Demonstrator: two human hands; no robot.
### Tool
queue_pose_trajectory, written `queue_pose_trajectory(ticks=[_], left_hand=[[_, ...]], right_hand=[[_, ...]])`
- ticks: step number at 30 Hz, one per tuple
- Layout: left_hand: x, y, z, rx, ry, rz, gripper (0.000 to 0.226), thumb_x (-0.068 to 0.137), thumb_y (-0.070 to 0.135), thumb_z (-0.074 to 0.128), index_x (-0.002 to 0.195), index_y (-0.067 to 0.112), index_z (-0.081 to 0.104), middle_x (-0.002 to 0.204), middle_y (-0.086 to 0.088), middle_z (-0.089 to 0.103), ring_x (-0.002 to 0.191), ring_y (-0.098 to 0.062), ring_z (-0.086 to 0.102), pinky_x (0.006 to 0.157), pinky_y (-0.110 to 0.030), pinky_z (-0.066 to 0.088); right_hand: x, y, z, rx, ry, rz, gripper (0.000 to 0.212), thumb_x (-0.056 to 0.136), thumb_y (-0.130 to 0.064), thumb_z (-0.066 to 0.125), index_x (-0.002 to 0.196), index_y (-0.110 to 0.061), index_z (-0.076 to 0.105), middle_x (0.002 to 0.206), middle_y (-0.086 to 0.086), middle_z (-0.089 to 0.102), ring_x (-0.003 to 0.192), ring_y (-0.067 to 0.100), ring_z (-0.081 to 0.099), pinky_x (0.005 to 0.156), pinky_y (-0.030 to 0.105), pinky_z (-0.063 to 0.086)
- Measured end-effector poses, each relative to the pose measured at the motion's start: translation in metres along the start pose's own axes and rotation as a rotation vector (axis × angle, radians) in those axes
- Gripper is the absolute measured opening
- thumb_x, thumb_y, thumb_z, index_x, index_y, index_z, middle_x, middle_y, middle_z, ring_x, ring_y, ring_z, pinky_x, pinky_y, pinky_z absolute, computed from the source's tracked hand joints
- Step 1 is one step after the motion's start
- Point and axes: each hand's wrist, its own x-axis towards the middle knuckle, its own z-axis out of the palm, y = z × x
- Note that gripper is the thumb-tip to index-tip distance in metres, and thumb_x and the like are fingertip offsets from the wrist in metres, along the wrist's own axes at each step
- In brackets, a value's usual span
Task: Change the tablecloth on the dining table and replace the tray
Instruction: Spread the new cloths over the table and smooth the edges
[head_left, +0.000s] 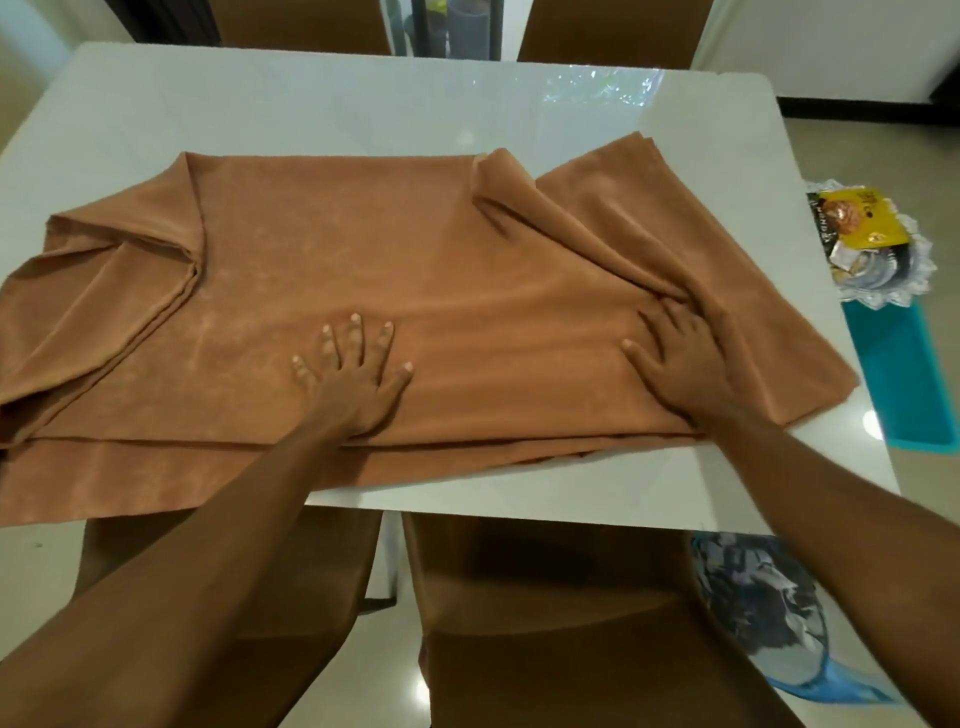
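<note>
- Nearby, left hand lies flat, fingers spread, on the brown tablecloth.
- Right hand bunches a fold of it in curled fingers.
- Tablecloth lies half-folded across the white worktop.
- Farther right, a silver tray sits off the worktop.

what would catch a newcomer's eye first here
The brown tablecloth, half folded and rumpled, sprawls across the glossy white table and overhangs its near-left edge. The left hand presses flat on it mid-cloth, while the right hand has its fingertips hidden in a bunched fold further right. Past the table's right edge sits a silver tray of snack packets.
</note>
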Motion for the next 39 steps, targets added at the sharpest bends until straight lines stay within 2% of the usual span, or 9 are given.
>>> queue_pose_trajectory(ticks=[5,8,13,20,27,30,33,36,39], left_hand=[[-0.002,0.012,-0.002,-0.017,0.017,-0.040,0.068,0.092,0.075,0.011,0.153,0.049,-0.006,0.165,0.005,-0.018,0.151,-0.032,-0.019,0.112,-0.070,-0.009],[-0.002,0.011,0.001,-0.034,0.035,-0.046,0.068,0.092,0.075,0.010,0.153,0.049,-0.005,0.166,0.005,-0.016,0.151,-0.032,-0.017,0.112,-0.071,-0.008],[-0.015,0.016,0.014,-0.051,0.119,-0.075,0.074,0.090,0.078,0.010,0.155,0.045,-0.001,0.167,0.002,-0.010,0.152,-0.033,-0.012,0.111,-0.073,-0.007],[-0.023,0.049,0.028,-0.204,0.271,-0.314,0.077,0.091,0.076,0.018,0.157,0.037,0.011,0.167,-0.003,0.002,0.152,-0.033,-0.003,0.109,-0.072,-0.009],[0.001,0.117,-0.003,-0.728,0.034,-0.661,0.092,0.086,0.078,0.034,0.159,0.033,0.000,0.165,0.000,-0.017,0.150,-0.028,-0.021,0.111,-0.066,-0.015],[0.025,0.101,-0.024,-1.395,-0.112,-0.652,0.110,0.061,0.089,0.054,0.155,0.044,0.016,0.166,0.003,0.011,0.151,-0.031,0.016,0.116,-0.064,0.018],[0.011,0.054,-0.040,-1.847,-0.156,-0.521,0.083,0.069,0.065,0.067,0.140,0.027,0.048,0.134,-0.001,0.060,0.109,-0.020,0.064,0.076,-0.037,0.057],[-0.016,-0.003,-0.035,-1.429,0.244,-0.477,0.046,0.077,0.050,0.065,0.114,0.025,0.061,0.108,-0.002,0.069,0.087,-0.017,0.064,0.073,-0.039,0.058],[-0.036,-0.059,-0.020,-0.790,0.447,-0.091,0.031,0.089,0.043,0.061,0.116,0.027,0.061,0.113,0.007,0.066,0.104,-0.015,0.061,0.092,-0.038,0.051]], right_hand=[[0.015,-0.019,-0.007,0.043,0.000,0.198,0.061,0.097,-0.050,0.031,0.140,-0.012,0.050,0.148,0.019,0.049,0.136,0.039,0.043,0.118,0.056,0.026],[0.004,-0.092,0.002,0.140,0.027,0.315,0.051,0.095,-0.051,0.045,0.134,-0.020,0.057,0.144,0.012,0.052,0.133,0.037,0.046,0.116,0.059,0.026],[-0.029,-0.157,0.047,0.111,-0.085,0.268,0.077,0.088,-0.081,0.035,0.153,-0.040,0.033,0.169,0.007,0.011,0.155,0.037,0.003,0.119,0.063,-0.007],[0.037,-0.147,0.044,-0.012,-0.141,0.073,0.079,0.086,-0.082,0.035,0.155,-0.045,0.027,0.170,0.009,0.011,0.155,0.040,0.002,0.121,0.063,-0.004],[0.172,-0.213,0.028,-0.098,-0.434,-0.093,0.076,0.093,-0.075,0.023,0.160,-0.044,0.007,0.170,0.007,-0.006,0.155,0.040,-0.009,0.120,0.060,-0.012],[0.185,-0.274,0.034,-0.185,-0.487,-0.270,0.076,0.093,-0.072,0.021,0.160,-0.039,0.011,0.170,0.008,0.000,0.155,0.040,-0.002,0.121,0.061,-0.006],[0.166,-0.313,0.032,-0.230,-0.487,-0.547,0.062,0.103,-0.053,0.026,0.160,-0.028,0.024,0.169,0.010,0.013,0.154,0.037,0.009,0.123,0.052,0.001],[0.127,-0.329,0.030,-0.148,-0.451,-0.591,0.052,0.105,-0.045,0.035,0.154,-0.029,0.035,0.166,0.005,0.023,0.152,0.037,0.018,0.119,0.050,0.011],[0.074,-0.325,0.031,-0.024,-0.254,-0.551,0.050,0.101,-0.039,0.049,0.149,-0.025,0.044,0.159,0.003,0.037,0.148,0.032,0.028,0.114,0.042,0.009]])
